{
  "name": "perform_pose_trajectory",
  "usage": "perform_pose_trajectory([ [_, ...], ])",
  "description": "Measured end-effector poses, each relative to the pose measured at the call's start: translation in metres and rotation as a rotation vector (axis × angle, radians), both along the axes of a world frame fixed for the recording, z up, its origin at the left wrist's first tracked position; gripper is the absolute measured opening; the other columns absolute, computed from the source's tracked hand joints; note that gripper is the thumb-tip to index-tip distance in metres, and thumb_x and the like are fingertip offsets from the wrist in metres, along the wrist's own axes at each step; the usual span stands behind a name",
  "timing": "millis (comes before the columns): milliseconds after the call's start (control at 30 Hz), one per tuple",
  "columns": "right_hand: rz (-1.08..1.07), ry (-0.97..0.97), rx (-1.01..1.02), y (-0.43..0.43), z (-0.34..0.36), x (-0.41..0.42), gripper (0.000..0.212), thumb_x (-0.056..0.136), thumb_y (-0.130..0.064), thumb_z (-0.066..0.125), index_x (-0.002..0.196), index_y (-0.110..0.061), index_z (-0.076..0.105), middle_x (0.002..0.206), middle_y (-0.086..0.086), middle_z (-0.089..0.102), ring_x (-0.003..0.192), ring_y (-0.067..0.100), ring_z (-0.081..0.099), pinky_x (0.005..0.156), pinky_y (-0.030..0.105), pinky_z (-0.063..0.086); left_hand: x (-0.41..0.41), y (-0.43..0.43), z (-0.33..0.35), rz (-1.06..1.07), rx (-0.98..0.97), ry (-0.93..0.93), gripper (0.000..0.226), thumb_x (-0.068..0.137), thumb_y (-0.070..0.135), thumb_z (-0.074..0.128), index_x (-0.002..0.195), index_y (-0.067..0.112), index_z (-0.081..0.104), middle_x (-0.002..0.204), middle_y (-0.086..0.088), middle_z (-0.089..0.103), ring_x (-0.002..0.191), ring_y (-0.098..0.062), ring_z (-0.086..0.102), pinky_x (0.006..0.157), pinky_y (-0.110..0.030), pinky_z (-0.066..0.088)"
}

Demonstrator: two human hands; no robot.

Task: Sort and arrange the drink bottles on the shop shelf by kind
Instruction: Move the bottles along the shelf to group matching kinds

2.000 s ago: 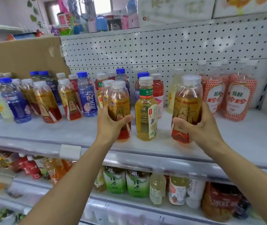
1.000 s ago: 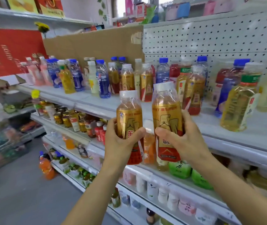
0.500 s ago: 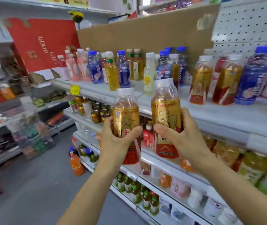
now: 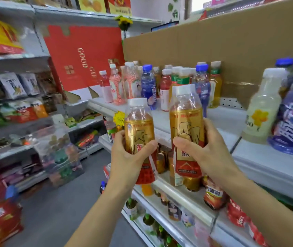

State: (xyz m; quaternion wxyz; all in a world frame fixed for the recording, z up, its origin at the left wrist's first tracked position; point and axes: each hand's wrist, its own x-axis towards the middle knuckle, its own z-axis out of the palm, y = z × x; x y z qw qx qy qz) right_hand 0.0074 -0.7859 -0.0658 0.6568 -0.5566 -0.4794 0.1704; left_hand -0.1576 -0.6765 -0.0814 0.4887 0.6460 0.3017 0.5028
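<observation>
- Gold-and-red drink bottles [image 4: 186,122], two alike, hang upright side by side at centre frame, in front of the shelf [image 4: 222,122] edge.
- Left hand [image 4: 128,157] has its fingers curled round one bottle's lower body; right hand [image 4: 210,155] wraps the other: a matched pair, likely gathered to stand together.
- Mixed bottles [image 4: 148,84] crowd the shelf's far end, upper centre; bare shelf behind the pair seems a likely spot.

The left hand [image 4: 129,157] and right hand [image 4: 208,154] are bare, on slim, bare forearms [image 4: 95,216].
</observation>
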Motion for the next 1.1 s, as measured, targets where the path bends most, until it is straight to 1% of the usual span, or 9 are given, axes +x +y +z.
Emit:
perform_pose_trajectory([
  [167,0.024,-0.013,0.013,0.101,0.012,-0.006,0.051,0.067,-0.052,0.078,0.11,-0.053,0.05,0.099,-0.029,0.067,0.09,-0.007,0.066,0.06,0.005,0.049,-0.009,0.098,0.005,0.029,0.007,0.006,0.057,0.06,0.054,0.084,0.107,0.039,0.056,0.092,0.018,0.07,0.082,-0.002,0.07,0.069,-0.023,0.053],
  [300,0.015,-0.027,0.009,0.173,0.012,-0.014,0.053,0.068,-0.049,0.079,0.113,-0.04,0.053,0.097,-0.019,0.07,0.087,0.0,0.069,0.063,0.009,0.052,-0.017,0.176,0.005,0.037,0.002,-0.007,0.056,0.062,0.051,0.084,0.108,0.037,0.056,0.093,0.016,0.071,0.083,-0.004,0.071,0.07,-0.023,0.053],
  [400,-0.001,-0.025,0.009,0.229,0.01,-0.022,0.053,0.07,-0.045,0.083,0.114,-0.037,0.055,0.097,-0.013,0.072,0.085,0.004,0.071,0.065,0.012,0.053,-0.024,0.236,0.004,0.017,0.002,-0.018,0.057,0.062,0.049,0.084,0.11,0.034,0.057,0.093,0.015,0.072,0.081,-0.004,0.071,0.061,-0.017,0.054],
  [600,-0.111,0.02,0.032,0.339,0.007,-0.048,0.056,0.068,-0.044,0.085,0.114,-0.035,0.055,0.097,-0.016,0.072,0.084,0.003,0.071,0.061,0.011,0.053,-0.049,0.363,0.004,-0.081,-0.005,0.018,0.062,0.057,0.056,0.083,0.109,0.035,0.058,0.094,0.01,0.073,0.083,-0.007,0.072,0.066,-0.021,0.053],
  [767,-0.201,0.024,0.007,0.412,0.01,-0.065,0.061,0.061,-0.058,0.076,0.115,-0.045,0.051,0.102,-0.024,0.067,0.089,-0.003,0.068,0.058,0.011,0.054,-0.059,0.467,0.013,-0.117,0.012,0.014,0.049,0.06,0.055,0.082,0.1,0.043,0.057,0.091,0.01,0.072,0.079,-0.007,0.072,0.06,-0.015,0.054],
  [833,-0.237,0.02,0.0,0.432,0.012,-0.066,0.059,0.063,-0.062,0.077,0.114,-0.051,0.05,0.104,-0.027,0.065,0.091,-0.005,0.066,0.057,0.011,0.054,-0.055,0.505,0.018,-0.125,0.017,0.003,0.048,0.061,0.057,0.081,0.1,0.044,0.055,0.092,0.011,0.071,0.081,-0.008,0.072,0.06,-0.019,0.056],
  [933,-0.28,0.014,0.004,0.457,0.016,-0.063,0.051,0.065,-0.061,0.08,0.106,-0.058,0.05,0.104,-0.027,0.066,0.091,-0.005,0.067,0.056,0.011,0.053,-0.039,0.561,0.026,-0.13,0.066,0.014,0.049,0.071,0.049,0.082,0.108,0.039,0.051,0.093,0.014,0.07,0.085,-0.007,0.071,0.069,-0.028,0.057],
  [1000,-0.294,0.01,0.018,0.471,0.018,-0.058,0.051,0.063,-0.058,0.078,0.106,-0.058,0.051,0.104,-0.027,0.067,0.091,-0.005,0.067,0.055,0.009,0.052,-0.024,0.597,0.031,-0.126,0.124,0.023,0.047,0.078,0.041,0.082,0.111,0.037,0.048,0.092,0.019,0.068,0.084,0.002,0.068,0.071,-0.02,0.052],
  [1100,-0.311,-0.007,0.018,0.49,0.022,-0.046,0.056,0.06,-0.059,0.077,0.109,-0.058,0.052,0.106,-0.025,0.068,0.091,-0.004,0.068,0.056,0.011,0.053,0.004,0.646,0.036,-0.133,0.165,0.038,0.058,0.082,0.038,0.08,0.124,0.03,0.042,0.1,0.015,0.065,0.085,0.01,0.065,0.066,-0.009,0.049],
])
